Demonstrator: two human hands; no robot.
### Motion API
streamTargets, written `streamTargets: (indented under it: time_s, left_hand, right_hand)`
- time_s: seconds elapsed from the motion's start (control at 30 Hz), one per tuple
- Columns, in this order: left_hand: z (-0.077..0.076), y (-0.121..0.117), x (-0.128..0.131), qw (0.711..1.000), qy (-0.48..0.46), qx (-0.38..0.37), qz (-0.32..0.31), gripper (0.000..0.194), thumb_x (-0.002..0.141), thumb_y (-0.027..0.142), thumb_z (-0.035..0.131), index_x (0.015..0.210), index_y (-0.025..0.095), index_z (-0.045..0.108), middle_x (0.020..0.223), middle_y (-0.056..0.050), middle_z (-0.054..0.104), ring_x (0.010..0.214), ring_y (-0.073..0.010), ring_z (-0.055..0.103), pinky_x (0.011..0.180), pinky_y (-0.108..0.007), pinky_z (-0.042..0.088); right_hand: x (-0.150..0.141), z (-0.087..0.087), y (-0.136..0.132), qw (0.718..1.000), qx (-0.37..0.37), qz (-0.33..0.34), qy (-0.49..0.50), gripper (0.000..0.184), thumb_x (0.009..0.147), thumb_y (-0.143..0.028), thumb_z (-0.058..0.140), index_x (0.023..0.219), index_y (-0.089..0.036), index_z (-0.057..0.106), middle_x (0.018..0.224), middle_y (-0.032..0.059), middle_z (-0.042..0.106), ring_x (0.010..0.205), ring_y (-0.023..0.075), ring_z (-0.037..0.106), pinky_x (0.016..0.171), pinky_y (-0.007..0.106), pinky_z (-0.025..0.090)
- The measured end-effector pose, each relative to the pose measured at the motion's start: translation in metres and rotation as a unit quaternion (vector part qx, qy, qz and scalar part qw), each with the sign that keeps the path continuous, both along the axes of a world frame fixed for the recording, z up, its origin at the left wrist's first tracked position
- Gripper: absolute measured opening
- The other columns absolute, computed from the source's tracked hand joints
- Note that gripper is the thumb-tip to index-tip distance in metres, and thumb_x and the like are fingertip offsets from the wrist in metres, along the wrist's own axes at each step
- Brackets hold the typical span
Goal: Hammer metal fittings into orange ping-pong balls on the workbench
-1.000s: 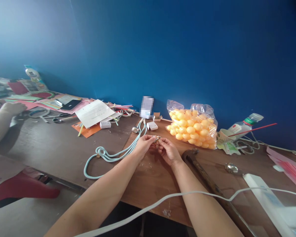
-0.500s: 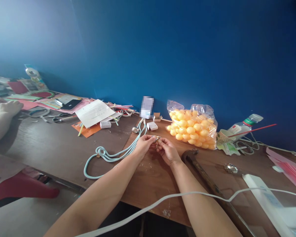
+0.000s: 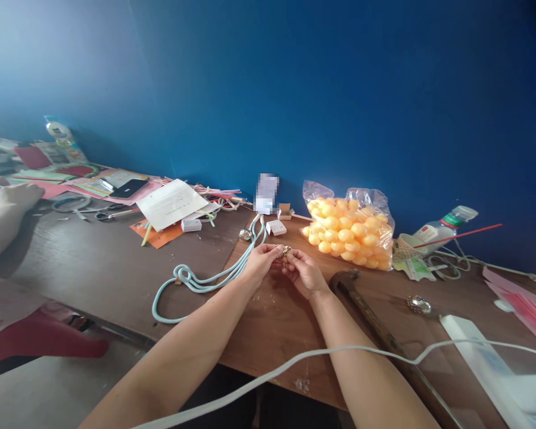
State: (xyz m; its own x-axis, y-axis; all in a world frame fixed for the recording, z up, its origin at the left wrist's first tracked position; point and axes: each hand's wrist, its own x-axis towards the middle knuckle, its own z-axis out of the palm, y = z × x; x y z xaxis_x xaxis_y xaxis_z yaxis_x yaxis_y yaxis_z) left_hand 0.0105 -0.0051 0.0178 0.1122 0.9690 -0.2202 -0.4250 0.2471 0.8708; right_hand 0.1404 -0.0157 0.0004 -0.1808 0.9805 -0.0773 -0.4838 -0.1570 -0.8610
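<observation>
Between the fingertips of both hands is a small shiny metallic object (image 3: 284, 251), gold and silver in colour; its kind is too small to make out. My left hand (image 3: 263, 260) pinches it from the left. From the right, the fingers of my right hand (image 3: 304, 274) close on it too. Both hands are held over the brown table (image 3: 250, 333). Just left of my left hand runs a looped light-blue cord (image 3: 205, 285). Beyond the hands lie a small white box (image 3: 276, 227) and a round silvery ornament (image 3: 245, 234).
A clear bag of orange balls (image 3: 351, 232) stands behind my right hand. A dark curved wooden stick (image 3: 366, 316) lies beside my right forearm. A white cable (image 3: 304, 356) crosses over my forearms. At far left a co-worker's hand (image 3: 20, 195) rests near papers. Scissors (image 3: 105, 215) lie there.
</observation>
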Motion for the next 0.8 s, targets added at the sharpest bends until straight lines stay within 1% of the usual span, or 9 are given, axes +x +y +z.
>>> streamTargets:
  time_s: [0.2, 0.4, 0.53, 0.8]
  left_hand:
    - [-0.0028, 0.0015, -0.0007, 1.0, 0.003, 0.009, -0.004, 0.02, 0.077, 0.024, 0.073, 0.082, 0.007, 0.063, 0.067, -0.007, 0.067, 0.057, -0.0115, 0.065, 0.057, -0.021, 0.054]
    - [-0.0038, 0.0023, -0.0011, 1.0, 0.0, 0.009, -0.007, 0.019, 0.079, 0.023, 0.07, 0.084, 0.007, 0.063, 0.069, -0.008, 0.068, 0.058, -0.0116, 0.065, 0.057, -0.02, 0.054]
    - [-0.0054, 0.0031, -0.0011, 1.0, -0.003, 0.011, -0.01, 0.023, 0.076, 0.026, 0.074, 0.083, 0.007, 0.063, 0.07, -0.008, 0.068, 0.058, -0.0123, 0.066, 0.058, -0.021, 0.054]
    - [-0.0035, 0.002, -0.0012, 1.0, 0.007, 0.011, -0.003, 0.024, 0.075, 0.027, 0.075, 0.081, 0.008, 0.063, 0.068, -0.008, 0.068, 0.058, -0.0124, 0.066, 0.056, -0.021, 0.054]
  right_hand:
    - [0.0008, 0.0001, 0.0001, 1.0, -0.001, 0.01, 0.005, 0.025, 0.065, -0.031, 0.083, 0.07, -0.017, 0.063, 0.059, -0.0052, 0.052, 0.053, 0.0051, 0.046, 0.054, 0.016, 0.05]
    - [0.0016, -0.0011, 0.0012, 1.0, -0.004, 0.008, 0.014, 0.024, 0.064, -0.029, 0.084, 0.07, -0.017, 0.064, 0.06, -0.0047, 0.054, 0.052, 0.0044, 0.045, 0.054, 0.016, 0.05]
    - [0.002, -0.001, 0.0011, 1.0, -0.002, 0.013, 0.008, 0.023, 0.066, -0.03, 0.083, 0.07, -0.017, 0.064, 0.059, -0.0049, 0.053, 0.053, 0.0049, 0.045, 0.055, 0.017, 0.05]
    - [0.0018, -0.0005, 0.0008, 1.0, -0.003, 0.011, 0.001, 0.025, 0.065, -0.031, 0.083, 0.071, -0.017, 0.063, 0.059, -0.0052, 0.052, 0.053, 0.0048, 0.045, 0.054, 0.016, 0.05]
